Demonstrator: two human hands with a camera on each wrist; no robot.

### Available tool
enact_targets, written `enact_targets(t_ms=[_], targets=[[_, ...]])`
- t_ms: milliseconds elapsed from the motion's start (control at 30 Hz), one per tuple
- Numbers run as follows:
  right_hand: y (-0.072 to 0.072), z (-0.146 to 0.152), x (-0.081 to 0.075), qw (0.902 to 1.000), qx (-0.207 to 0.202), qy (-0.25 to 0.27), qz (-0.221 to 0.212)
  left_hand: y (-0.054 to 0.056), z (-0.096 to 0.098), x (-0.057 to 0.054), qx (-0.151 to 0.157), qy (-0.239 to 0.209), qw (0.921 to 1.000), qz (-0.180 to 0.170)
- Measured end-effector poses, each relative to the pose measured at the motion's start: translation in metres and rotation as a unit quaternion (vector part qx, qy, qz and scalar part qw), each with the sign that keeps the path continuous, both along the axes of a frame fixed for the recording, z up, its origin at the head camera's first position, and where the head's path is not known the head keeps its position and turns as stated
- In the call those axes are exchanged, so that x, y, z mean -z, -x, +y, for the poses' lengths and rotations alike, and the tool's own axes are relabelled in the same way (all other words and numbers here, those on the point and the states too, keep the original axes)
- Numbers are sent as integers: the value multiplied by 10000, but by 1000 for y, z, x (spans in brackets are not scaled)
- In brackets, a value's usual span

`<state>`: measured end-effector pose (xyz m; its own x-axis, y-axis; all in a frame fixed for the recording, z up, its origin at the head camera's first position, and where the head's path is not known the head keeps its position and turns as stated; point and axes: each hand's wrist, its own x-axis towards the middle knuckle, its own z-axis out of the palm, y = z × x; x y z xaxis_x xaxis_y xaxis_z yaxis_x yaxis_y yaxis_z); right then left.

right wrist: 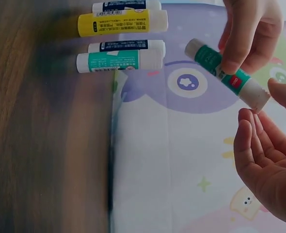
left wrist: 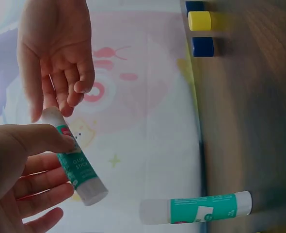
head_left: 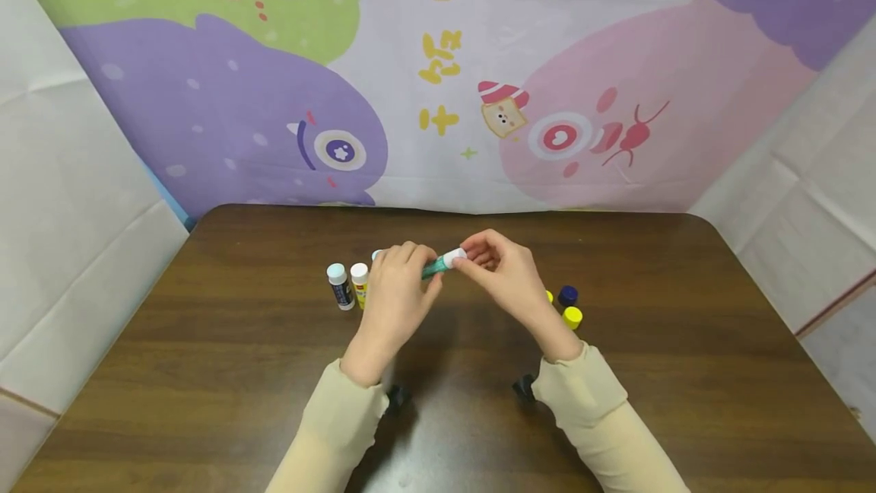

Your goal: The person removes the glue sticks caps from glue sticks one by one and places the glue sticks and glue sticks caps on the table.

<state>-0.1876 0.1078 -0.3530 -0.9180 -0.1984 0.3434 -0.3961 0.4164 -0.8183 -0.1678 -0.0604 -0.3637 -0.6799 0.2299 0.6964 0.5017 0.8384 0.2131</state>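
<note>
Above the table, a green-labelled glue stick [head_left: 434,268] is held at a slant between both hands. The left hand [head_left: 399,291] pinches its green body, thumb across the label, as the left wrist view shows. At the white end of the stick, the right hand [head_left: 505,272] pinches with thumb [right wrist: 282,94] and fingertips; its other fingers curl loosely. Several more glue sticks stand upright left of the hands: a dark blue one [head_left: 341,287], a yellow one [head_left: 360,284], and, partly hidden behind the left hand, others including a green one [right wrist: 119,60].
Beside the right forearm lie several small caps, among them a dark blue cap [head_left: 568,295] and a yellow cap [head_left: 572,317]. Brown wood-grain tabletop [head_left: 205,371] lies beneath. A cartoon-printed cloth [head_left: 438,166] hangs behind the table's far edge, with white panels at both sides.
</note>
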Motion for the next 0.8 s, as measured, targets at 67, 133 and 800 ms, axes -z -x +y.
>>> enact_targets(t_ms=[67,133,800], targets=[[0,0,0,10000,63,-47,-6,-2,1,-2,-9,112,9998,165],[0,1,-1,10000,74,-54,-1,-4,1,-3,-5,165,9995,257],[-8,16,-7,9973,59,-400,620,-11,-6,-2,-102,-31,9998,138]])
